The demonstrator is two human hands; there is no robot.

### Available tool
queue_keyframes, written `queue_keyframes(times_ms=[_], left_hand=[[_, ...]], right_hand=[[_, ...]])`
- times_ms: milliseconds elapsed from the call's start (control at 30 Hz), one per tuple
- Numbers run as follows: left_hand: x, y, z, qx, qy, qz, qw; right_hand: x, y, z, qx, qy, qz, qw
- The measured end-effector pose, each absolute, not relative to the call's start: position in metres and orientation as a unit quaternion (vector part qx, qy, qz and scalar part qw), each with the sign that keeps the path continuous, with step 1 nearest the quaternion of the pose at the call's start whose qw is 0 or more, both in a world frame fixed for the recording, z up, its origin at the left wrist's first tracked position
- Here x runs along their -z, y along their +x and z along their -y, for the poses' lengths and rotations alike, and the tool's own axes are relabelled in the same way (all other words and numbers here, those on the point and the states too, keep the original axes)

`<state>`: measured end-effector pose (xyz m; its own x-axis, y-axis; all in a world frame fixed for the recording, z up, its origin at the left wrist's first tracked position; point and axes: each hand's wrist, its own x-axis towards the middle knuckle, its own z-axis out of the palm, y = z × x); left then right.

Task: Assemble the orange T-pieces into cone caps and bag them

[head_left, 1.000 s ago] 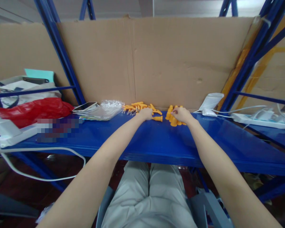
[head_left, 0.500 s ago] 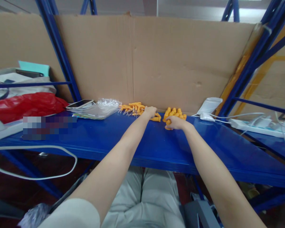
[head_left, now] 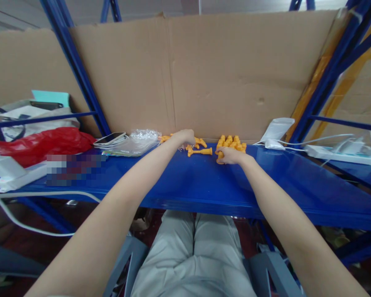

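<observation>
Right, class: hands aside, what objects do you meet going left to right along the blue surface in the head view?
Red plastic bag, clear plastic packaging, lying orange piece, cluster of orange pieces, flat white item, white power strip.

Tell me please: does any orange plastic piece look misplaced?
Mildly: one long orange plastic piece lies flat between the left hand and right hand, while orange plastic pieces by the right hand stand upright.

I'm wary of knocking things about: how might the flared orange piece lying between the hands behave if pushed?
The orange piece looks like moulded plastic, so it's probably stiff. Its round flared end may let it roll, though the bulkier other end could check that. The glossy blue shelf may let it slide.
</observation>
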<state>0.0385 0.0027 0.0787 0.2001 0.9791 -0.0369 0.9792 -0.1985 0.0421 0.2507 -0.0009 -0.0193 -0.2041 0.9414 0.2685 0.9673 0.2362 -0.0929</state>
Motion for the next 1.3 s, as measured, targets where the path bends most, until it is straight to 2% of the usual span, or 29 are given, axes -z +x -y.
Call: queue_keyframes(times_ms=[100, 167, 233, 300, 367, 400, 467, 733, 933, 1300], left_hand=[[-0.075, 0.027, 0.001, 0.05, 0.788, -0.595, 0.147], [-0.064, 0.021, -0.002, 0.033, 0.812, -0.541, 0.217], [-0.046, 0.014, -0.009, -0.012, 0.837, -0.492, 0.239], [-0.023, 0.005, -0.017, -0.086, 0.855, -0.467, 0.208], [0.001, -0.005, -0.026, -0.178, 0.865, -0.462, 0.081], [0.011, -0.009, -0.03, -0.202, 0.871, -0.447, 0.017], [0.027, -0.016, -0.034, -0.184, 0.885, -0.427, -0.037], [0.021, -0.004, -0.014, -0.157, 0.875, -0.452, -0.07], [0.011, -0.011, -0.01, -0.11, 0.884, -0.454, -0.009], [0.013, -0.022, -0.014, -0.233, 0.842, -0.478, 0.085]], right_hand=[[0.018, 0.247, 0.003, 0.03, -0.622, 0.77, 0.137], [0.016, 0.244, 0.006, 0.002, -0.613, 0.778, 0.135], [0.014, 0.241, 0.009, -0.027, -0.606, 0.783, 0.135], [0.013, 0.238, 0.011, -0.042, -0.604, 0.783, 0.143], [0.013, 0.237, 0.013, -0.046, -0.601, 0.782, 0.157], [0.013, 0.236, 0.013, -0.048, -0.598, 0.783, 0.163], [0.013, 0.236, 0.013, -0.054, -0.592, 0.786, 0.171], [0.012, 0.235, 0.011, -0.072, -0.581, 0.796, 0.153], [0.013, 0.231, 0.011, -0.083, -0.57, 0.802, 0.157], [0.015, 0.227, 0.013, -0.073, -0.565, 0.801, 0.183]])
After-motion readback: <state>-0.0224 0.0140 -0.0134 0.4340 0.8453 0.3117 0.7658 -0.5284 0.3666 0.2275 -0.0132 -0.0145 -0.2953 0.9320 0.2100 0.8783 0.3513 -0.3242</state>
